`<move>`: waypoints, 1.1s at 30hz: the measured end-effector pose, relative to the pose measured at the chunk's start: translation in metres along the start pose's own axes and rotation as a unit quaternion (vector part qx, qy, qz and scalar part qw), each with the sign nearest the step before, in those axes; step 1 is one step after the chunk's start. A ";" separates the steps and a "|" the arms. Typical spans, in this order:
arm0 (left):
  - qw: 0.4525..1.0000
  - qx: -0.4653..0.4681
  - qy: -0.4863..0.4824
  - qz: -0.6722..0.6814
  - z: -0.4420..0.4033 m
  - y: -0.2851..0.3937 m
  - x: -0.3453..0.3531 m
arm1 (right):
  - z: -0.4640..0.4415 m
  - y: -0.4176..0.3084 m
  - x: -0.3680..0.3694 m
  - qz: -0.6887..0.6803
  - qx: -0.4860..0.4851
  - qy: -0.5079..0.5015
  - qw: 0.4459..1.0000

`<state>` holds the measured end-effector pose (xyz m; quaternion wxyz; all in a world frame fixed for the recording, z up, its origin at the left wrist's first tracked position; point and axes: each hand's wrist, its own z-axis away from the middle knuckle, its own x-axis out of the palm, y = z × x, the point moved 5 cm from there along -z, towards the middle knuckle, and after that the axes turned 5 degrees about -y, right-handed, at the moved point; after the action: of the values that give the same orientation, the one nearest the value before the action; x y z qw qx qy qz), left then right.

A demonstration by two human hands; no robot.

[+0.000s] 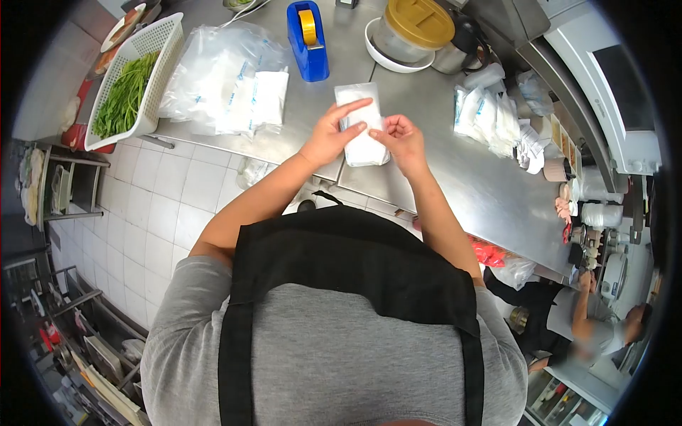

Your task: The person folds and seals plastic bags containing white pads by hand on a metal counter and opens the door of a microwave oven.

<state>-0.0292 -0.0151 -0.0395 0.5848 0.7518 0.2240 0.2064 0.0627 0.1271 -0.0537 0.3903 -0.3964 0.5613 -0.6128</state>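
Note:
A flat, white rectangular packet (364, 148) lies at the front edge of the steel counter, its surface looking like thin folded plastic or paper; I cannot tell which. My left hand (332, 135) grips it from the left side, with index finger and thumb across its top face and the other fingers hidden. On the right edge, my right hand (403, 144) pinches the packet between thumb and curled fingers. Left of them, a pile of clear plastic bags (213, 67) with blue print lies beside a stack of white packets (270, 99).
A blue tape dispenser (308, 60) stands behind the hands. Farther right are a white bowl (399, 65), a tub with a yellow lid (419, 25) and white bundles (490, 117). Leafy greens fill a white basket (170, 35). Another person (568, 319) works at lower right.

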 end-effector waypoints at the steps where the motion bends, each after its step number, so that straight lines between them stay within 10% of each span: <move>1: 0.986 -0.055 0.012 0.159 -0.002 -0.001 -0.005 | -0.001 -0.006 0.007 0.028 -0.005 -0.003 1.000; 2: 0.943 -0.110 0.025 0.313 -0.003 -0.003 -0.008 | -0.003 -0.010 0.013 0.057 -0.009 -0.007 0.998; 14: 0.971 -0.101 0.042 0.213 -0.030 -0.006 -0.050 | -0.008 -0.027 0.047 0.071 -0.191 0.024 0.979; 28: 0.984 -0.075 -0.087 0.138 -0.032 0.018 -0.051 | -0.034 -0.008 0.039 -0.191 0.050 0.000 0.980; 33: 0.992 -0.075 0.002 0.102 -0.011 0.024 -0.092 | -0.093 -0.019 0.049 -0.044 0.121 -0.085 0.988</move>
<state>-0.1077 -0.0645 -0.0181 0.6150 0.7243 0.1315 0.2827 -0.0427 0.1186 -0.0378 0.4540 -0.4211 0.4301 -0.6570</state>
